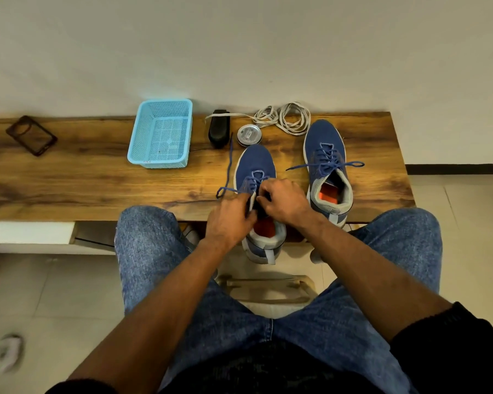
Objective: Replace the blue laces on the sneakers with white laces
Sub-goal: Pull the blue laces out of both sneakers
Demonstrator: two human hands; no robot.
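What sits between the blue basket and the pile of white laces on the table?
In the head view, a black brush and a round metal tin lie between the basket and white laces.

A home room: wooden bench (97, 180), tiled floor (54, 294), plain wall (239, 52).

No legible text, labels or numbers.

Soft, even indoor light, faint shadows; wide-angle bending and blur toward the edges.
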